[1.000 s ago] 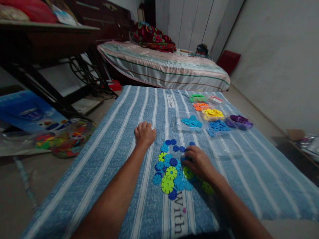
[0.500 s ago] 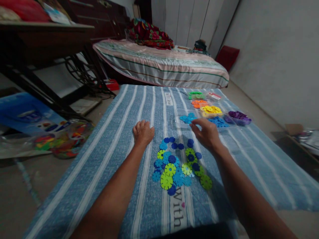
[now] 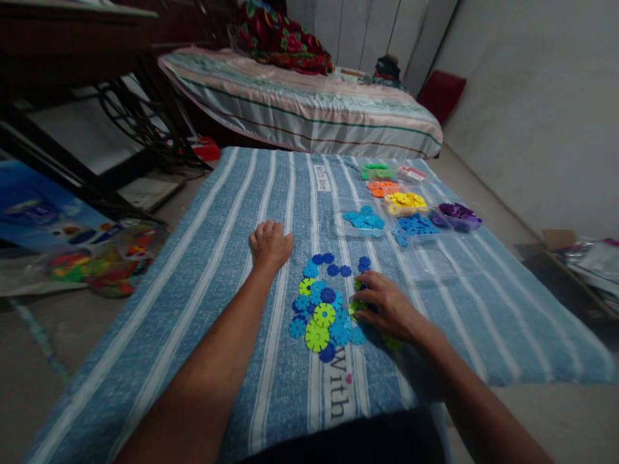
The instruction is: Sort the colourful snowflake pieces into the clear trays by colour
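In the head view I have the right grip, a bare hand [image 3: 387, 306], palm down over the right edge of a spread of flat, notched plastic discs on the bench [image 3: 207, 258], which is covered by a blue cloth with white stripes. Its fingers are bent and slightly parted, pointing left. Lime-green plastic discs [image 3: 356, 307] show at the fingertips and partly vanish beneath them; I can't tell whether any is pinched or merely touched.

Most of the spread lies just left of that grip: large lime-green discs [image 3: 317, 336], light-blue discs [image 3: 341, 328] overlapping them, and small dark-blue discs [image 3: 327, 295] among them. A dark-blue pair [image 3: 364, 262] sits just beyond the fingers.

The left grip, also a bare hand [image 3: 271, 245], rests on the cloth left of the spread and apart from it, fingers together and lightly curled. Its underside is hidden, so I can't tell whether it has hold of anything.

Farther off to the right, I see a clear plastic tray [image 3: 339, 225] with more light-blue discs in it, near heaps of mid-blue pieces [image 3: 416, 225], yellow pieces [image 3: 407, 201] and purple pieces [image 3: 457, 214].
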`<action>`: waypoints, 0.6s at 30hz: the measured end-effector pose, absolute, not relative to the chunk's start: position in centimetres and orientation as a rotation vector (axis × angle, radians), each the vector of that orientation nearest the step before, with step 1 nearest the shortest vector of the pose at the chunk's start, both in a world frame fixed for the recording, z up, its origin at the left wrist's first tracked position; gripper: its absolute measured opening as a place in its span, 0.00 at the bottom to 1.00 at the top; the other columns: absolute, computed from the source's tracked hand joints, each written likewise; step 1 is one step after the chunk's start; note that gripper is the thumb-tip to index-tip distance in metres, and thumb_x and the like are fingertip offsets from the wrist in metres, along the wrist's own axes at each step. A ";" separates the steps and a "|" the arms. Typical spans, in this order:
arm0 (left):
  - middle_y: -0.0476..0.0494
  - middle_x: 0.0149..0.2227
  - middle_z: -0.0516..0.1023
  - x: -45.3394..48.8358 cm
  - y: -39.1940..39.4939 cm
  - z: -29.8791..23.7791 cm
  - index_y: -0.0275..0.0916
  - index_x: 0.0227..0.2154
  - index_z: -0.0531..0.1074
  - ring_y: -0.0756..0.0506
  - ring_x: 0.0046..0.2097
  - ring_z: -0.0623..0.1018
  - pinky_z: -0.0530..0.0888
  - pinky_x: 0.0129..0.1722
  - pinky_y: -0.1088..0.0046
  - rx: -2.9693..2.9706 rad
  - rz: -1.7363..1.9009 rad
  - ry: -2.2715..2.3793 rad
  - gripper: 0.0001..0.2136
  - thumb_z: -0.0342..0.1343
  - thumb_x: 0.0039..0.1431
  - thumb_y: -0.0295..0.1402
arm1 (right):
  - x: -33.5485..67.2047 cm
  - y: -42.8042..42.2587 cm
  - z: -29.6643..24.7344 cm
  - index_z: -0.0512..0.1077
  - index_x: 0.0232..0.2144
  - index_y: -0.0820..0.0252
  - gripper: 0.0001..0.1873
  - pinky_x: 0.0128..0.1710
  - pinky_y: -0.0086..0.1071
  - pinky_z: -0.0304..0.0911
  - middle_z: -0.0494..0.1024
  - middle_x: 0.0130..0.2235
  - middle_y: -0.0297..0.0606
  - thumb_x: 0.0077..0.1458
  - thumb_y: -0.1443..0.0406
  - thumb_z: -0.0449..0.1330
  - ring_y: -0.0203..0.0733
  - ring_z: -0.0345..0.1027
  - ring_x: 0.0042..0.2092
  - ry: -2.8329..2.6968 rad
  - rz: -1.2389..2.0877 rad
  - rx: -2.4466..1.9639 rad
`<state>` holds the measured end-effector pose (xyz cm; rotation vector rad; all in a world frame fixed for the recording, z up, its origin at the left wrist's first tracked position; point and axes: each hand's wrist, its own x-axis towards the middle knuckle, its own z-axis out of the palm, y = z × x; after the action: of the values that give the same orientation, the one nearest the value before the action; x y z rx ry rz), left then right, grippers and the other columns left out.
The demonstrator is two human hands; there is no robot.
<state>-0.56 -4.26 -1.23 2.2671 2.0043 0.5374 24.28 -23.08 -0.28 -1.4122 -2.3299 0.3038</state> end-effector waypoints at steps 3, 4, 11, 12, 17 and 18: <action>0.33 0.63 0.70 -0.6 -4.2 -1.3 0.38 0.54 0.73 0.33 0.68 0.62 0.59 0.66 0.49 2.266 0.524 2.012 0.20 0.46 0.64 0.38 | 24.3 -22.5 -0.3 0.79 0.35 0.57 0.02 0.56 0.50 0.69 0.77 0.51 0.48 0.58 0.67 0.65 0.55 0.70 0.55 -2.274 0.317 -1.485; 0.33 0.64 0.70 -0.6 -4.2 -1.3 0.38 0.54 0.73 0.33 0.68 0.62 0.58 0.67 0.49 2.266 0.519 2.014 0.20 0.45 0.65 0.38 | 24.3 -22.3 -0.2 0.79 0.34 0.57 0.03 0.56 0.50 0.70 0.77 0.50 0.48 0.59 0.67 0.64 0.55 0.71 0.55 -2.257 0.329 -1.502; 0.35 0.64 0.70 -0.7 -4.0 -1.5 0.42 0.55 0.73 0.32 0.67 0.63 0.59 0.66 0.47 2.257 0.556 2.003 0.20 0.48 0.63 0.37 | 24.3 -22.7 0.3 0.79 0.39 0.56 0.11 0.59 0.53 0.67 0.75 0.56 0.48 0.54 0.60 0.71 0.58 0.67 0.59 -2.251 0.409 -1.486; 0.35 0.64 0.70 -0.7 -4.0 -1.5 0.42 0.55 0.73 0.32 0.67 0.63 0.59 0.66 0.47 2.256 0.558 2.004 0.20 0.48 0.63 0.38 | 24.3 -22.6 0.2 0.79 0.38 0.55 0.10 0.59 0.53 0.67 0.75 0.55 0.47 0.54 0.61 0.71 0.58 0.68 0.59 -2.247 0.401 -1.498; 0.35 0.64 0.70 -0.7 -4.0 -1.5 0.41 0.55 0.73 0.33 0.68 0.63 0.59 0.66 0.48 2.260 0.543 2.012 0.20 0.47 0.64 0.38 | 24.4 -21.4 -0.9 0.76 0.33 0.56 0.02 0.53 0.53 0.71 0.78 0.49 0.47 0.58 0.67 0.65 0.55 0.72 0.52 -2.136 0.330 -1.619; 0.35 0.64 0.70 -0.7 -4.0 -1.5 0.41 0.55 0.73 0.33 0.68 0.63 0.59 0.66 0.49 2.264 0.540 2.014 0.20 0.47 0.64 0.38 | 24.4 -21.3 -1.0 0.76 0.33 0.56 0.02 0.53 0.53 0.71 0.78 0.48 0.48 0.58 0.67 0.64 0.56 0.72 0.52 -2.100 0.309 -1.639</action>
<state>-0.72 -4.01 -1.51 2.2638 2.0139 0.5401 24.42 -21.32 -1.04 -1.6388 -2.0998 0.3092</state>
